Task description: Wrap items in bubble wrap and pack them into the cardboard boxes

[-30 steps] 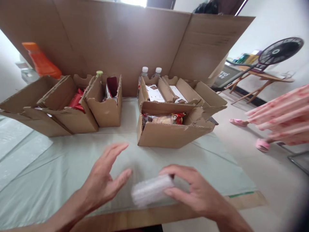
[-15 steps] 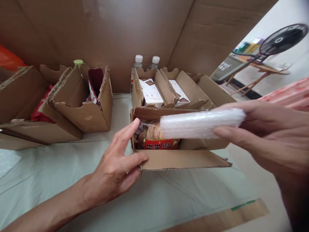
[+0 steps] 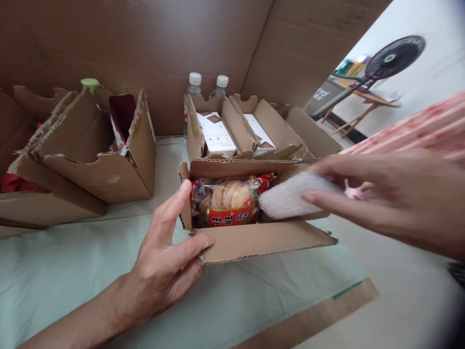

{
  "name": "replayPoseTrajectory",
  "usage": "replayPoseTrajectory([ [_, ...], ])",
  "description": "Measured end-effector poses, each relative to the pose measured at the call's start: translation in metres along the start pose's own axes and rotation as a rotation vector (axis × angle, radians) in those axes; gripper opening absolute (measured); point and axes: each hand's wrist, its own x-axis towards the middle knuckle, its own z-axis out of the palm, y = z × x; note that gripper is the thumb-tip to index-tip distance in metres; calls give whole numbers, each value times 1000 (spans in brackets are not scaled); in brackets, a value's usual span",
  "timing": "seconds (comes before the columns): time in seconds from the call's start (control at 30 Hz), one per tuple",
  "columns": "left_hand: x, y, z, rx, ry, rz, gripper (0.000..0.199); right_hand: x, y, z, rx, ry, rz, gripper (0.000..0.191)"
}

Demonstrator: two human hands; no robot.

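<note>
My left hand (image 3: 167, 252) grips the left end of an open cardboard box (image 3: 265, 242), fingers on the end wall and thumb on the lowered front flap. Inside the box, at the left, lies a clear and red packet of rice crackers (image 3: 232, 201) with printed characters. My right hand (image 3: 385, 194), a little blurred, is closed on a roll of bubble wrap (image 3: 294, 196). The roll's left end dips into the right half of the box, beside the packet. My palm side and the roll's right end are partly hidden.
Behind stand cardboard bins with white boxes (image 3: 216, 133) and two capped bottles (image 3: 194, 85). Further bins (image 3: 98, 165) at left hold red packages. A tall cardboard wall (image 3: 163, 48) closes the back. Beyond, at right, are a fan (image 3: 390, 58) and pink cloth (image 3: 417, 121).
My right hand has lowered the bubble wrap roll from above the packet into the box's right side, uncovering the packet. My left hand keeps its hold, and the whole view has shifted slightly.
</note>
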Motion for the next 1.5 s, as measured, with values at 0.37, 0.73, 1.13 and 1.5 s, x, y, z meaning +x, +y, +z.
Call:
replayPoseTrajectory([
  [0.37, 1, -4, 6, -1, 48, 5, 38, 13, -39, 57, -457, -492, -113, 31],
  [0.73, 4, 3, 9, 25, 83, -22, 32, 22, -36, 63, -362, -497, -117, 29],
  [1.13, -39, -19, 19, -161, 64, -442, 83, -112, 46, 64, 519, 124, 315, 40],
  [1.5, -48, 33, 63, -398, 103, -527, 77, -138, 1, 137, 713, 185, 300, 34],
])
